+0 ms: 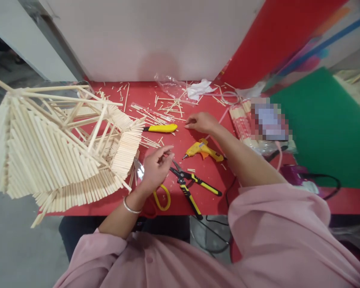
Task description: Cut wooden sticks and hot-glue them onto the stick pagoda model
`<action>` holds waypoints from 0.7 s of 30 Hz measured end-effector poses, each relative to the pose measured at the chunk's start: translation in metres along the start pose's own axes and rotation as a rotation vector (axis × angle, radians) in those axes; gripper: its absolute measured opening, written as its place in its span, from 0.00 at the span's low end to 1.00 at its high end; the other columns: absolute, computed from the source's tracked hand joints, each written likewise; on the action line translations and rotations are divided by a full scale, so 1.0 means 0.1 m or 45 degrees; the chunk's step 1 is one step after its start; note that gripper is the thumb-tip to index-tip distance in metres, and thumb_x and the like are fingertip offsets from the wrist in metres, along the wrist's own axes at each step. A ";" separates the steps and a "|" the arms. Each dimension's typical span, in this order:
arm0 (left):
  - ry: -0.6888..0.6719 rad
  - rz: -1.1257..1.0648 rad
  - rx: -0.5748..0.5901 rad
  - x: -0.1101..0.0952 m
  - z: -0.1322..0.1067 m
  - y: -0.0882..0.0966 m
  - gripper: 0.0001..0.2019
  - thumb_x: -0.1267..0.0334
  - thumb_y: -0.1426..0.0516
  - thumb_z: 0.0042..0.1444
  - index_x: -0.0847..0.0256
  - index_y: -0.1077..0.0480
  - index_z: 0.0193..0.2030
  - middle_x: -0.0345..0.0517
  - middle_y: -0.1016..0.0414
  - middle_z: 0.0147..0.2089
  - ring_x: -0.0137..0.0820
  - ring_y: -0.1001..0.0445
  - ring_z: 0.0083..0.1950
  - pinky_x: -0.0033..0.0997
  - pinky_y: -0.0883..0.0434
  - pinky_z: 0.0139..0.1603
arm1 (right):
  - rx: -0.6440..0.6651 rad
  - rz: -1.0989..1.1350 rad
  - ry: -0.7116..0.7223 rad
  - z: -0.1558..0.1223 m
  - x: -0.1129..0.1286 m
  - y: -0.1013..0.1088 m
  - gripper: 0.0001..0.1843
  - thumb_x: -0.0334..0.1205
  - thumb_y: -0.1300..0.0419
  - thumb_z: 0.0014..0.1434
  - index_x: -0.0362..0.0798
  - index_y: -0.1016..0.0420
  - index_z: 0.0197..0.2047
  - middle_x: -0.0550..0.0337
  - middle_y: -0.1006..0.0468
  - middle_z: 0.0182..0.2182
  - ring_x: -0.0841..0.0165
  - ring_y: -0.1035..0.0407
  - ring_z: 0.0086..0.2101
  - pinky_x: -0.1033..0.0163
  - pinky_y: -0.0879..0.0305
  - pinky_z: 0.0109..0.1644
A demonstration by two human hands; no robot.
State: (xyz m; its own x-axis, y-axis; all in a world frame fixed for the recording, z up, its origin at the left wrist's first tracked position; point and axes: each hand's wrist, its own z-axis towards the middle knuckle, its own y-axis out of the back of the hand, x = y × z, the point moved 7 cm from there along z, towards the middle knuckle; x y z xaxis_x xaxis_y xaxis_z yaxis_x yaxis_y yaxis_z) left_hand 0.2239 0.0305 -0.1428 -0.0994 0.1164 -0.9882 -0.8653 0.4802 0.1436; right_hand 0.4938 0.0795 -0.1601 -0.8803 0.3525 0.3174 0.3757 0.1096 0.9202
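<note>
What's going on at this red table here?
A person in pink sleeves works at a red table. Their right hand rests by loose sticks beside a knife; the left hand, fingers pinched, hovers over scissors and cutters. A glue gun lies between. A big stick model sits at left.

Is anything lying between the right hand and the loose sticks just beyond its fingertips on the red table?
Nothing visible does. The right hand rests on the red table, with only bare surface between it and the loose sticks. The yellow utility knife lies off to its left, the glue gun nearer the person.
</note>
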 end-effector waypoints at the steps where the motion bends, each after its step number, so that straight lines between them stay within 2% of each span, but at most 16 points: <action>1: 0.014 -0.025 -0.004 0.00 0.00 -0.01 0.14 0.59 0.40 0.59 0.58 0.22 0.50 0.46 0.19 0.43 0.28 0.24 0.35 0.26 0.28 0.36 | -0.004 -0.007 -0.017 0.01 0.01 -0.02 0.11 0.44 0.38 0.58 0.48 0.20 0.41 0.53 0.18 0.40 0.66 0.28 0.38 0.63 0.39 0.39; 3: 0.053 -0.091 -0.020 0.01 0.01 -0.02 0.13 0.59 0.39 0.57 0.59 0.22 0.48 0.45 0.19 0.41 0.27 0.25 0.33 0.25 0.29 0.33 | -0.012 -0.030 -0.040 -0.05 0.09 -0.02 0.10 0.42 0.40 0.60 0.47 0.21 0.39 0.51 0.18 0.40 0.65 0.29 0.38 0.63 0.39 0.39; 5: 0.165 -0.235 0.001 0.04 0.02 -0.06 0.15 0.56 0.37 0.55 0.60 0.22 0.47 0.43 0.20 0.36 0.25 0.28 0.28 0.25 0.31 0.27 | -0.036 0.031 0.015 -0.25 0.27 0.03 0.10 0.42 0.42 0.61 0.47 0.22 0.39 0.53 0.19 0.39 0.66 0.29 0.37 0.63 0.38 0.40; 6: 0.244 -0.345 0.024 0.06 0.01 -0.09 0.16 0.54 0.36 0.53 0.60 0.23 0.46 0.42 0.21 0.34 0.23 0.30 0.24 0.24 0.34 0.23 | -0.056 0.098 0.086 -0.40 0.40 0.07 0.10 0.43 0.42 0.62 0.48 0.22 0.39 0.55 0.20 0.39 0.67 0.30 0.37 0.64 0.37 0.41; 9: 0.466 -0.701 0.122 0.04 -0.05 -0.21 0.20 0.47 0.34 0.48 0.62 0.24 0.38 0.39 0.25 0.27 0.19 0.38 0.18 0.22 0.44 0.15 | -0.176 0.481 0.473 -1.03 0.86 0.27 0.12 0.48 0.41 0.62 0.50 0.23 0.37 0.58 0.22 0.37 0.69 0.30 0.37 0.64 0.35 0.42; 12: 0.566 -0.925 0.229 -0.09 -0.16 -0.30 0.22 0.47 0.29 0.40 0.64 0.26 0.31 0.40 0.26 0.26 0.17 0.40 0.18 0.20 0.49 0.14 | -0.288 0.570 0.649 -1.60 1.10 0.40 0.11 0.47 0.41 0.62 0.49 0.23 0.33 0.59 0.25 0.32 0.70 0.31 0.34 0.64 0.35 0.41; 16: 0.614 -1.009 0.273 -0.20 -0.39 -0.30 0.24 0.48 0.26 0.33 0.65 0.26 0.28 0.39 0.27 0.23 0.16 0.42 0.16 0.20 0.53 0.13 | -0.318 0.586 0.656 -1.95 1.16 0.35 0.10 0.46 0.39 0.61 0.50 0.21 0.32 0.59 0.24 0.31 0.70 0.30 0.33 0.63 0.34 0.39; 18: 0.613 -1.018 0.238 -0.22 -0.51 -0.27 0.25 0.47 0.26 0.32 0.65 0.27 0.28 0.38 0.29 0.21 0.16 0.42 0.15 0.20 0.53 0.13 | -0.358 0.612 0.625 -2.04 1.20 0.26 0.11 0.47 0.38 0.61 0.51 0.19 0.33 0.59 0.23 0.31 0.69 0.29 0.33 0.63 0.34 0.39; 21: 0.527 -0.977 0.124 -0.24 -0.63 -0.19 0.26 0.42 0.29 0.35 0.65 0.27 0.28 0.34 0.34 0.16 0.17 0.42 0.14 0.20 0.51 0.14 | -0.532 0.695 0.568 -2.17 1.27 0.13 0.11 0.48 0.37 0.60 0.53 0.18 0.34 0.61 0.22 0.29 0.70 0.28 0.31 0.65 0.33 0.35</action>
State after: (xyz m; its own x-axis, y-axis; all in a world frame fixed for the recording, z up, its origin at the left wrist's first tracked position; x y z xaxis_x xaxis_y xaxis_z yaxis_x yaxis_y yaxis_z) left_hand 0.2113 -0.0364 -0.1253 0.3059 -0.5850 -0.7511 -0.7225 0.3711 -0.5833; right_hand 0.3238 -0.0760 -0.0577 -0.6699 -0.1564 0.7258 0.7235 -0.3567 0.5910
